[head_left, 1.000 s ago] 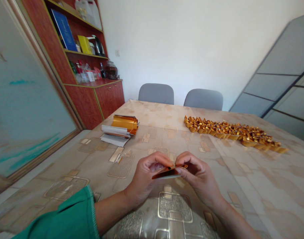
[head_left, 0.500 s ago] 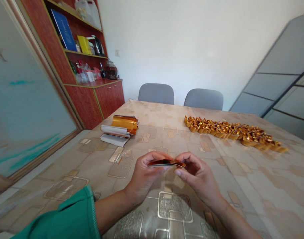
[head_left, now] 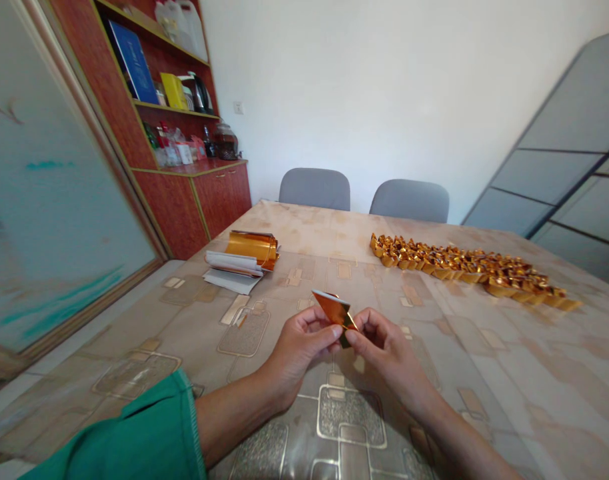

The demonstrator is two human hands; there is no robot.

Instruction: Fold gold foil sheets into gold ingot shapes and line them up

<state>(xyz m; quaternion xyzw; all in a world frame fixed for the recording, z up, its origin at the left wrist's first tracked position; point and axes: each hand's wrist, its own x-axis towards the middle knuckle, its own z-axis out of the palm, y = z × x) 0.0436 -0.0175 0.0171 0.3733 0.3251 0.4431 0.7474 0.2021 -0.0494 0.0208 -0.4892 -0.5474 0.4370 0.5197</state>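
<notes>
We log the folded gold paper (head_left: 333, 308) above the counter (head_left: 324, 228), long axis slanting upper left to lower right, mostly forward of our fingers. Left hand (head_left: 295, 355) and right hand (head_left: 395, 357) sit similarly near, fingers pinching its lower end. Sheet stack (head_left: 249, 248) ahead-left, gold pieces (head_left: 459, 263) ahead-right: both well apart.

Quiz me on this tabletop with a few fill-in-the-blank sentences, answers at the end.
The left hand and right hand hold exactly ____ folded gold piece. The pile of gold and white sheets lies to the person's ____. The cluster of gold shapes lies to the person's ____. Beyond the table stand ____ grey chairs.
Missing: one, left, right, two.
</notes>
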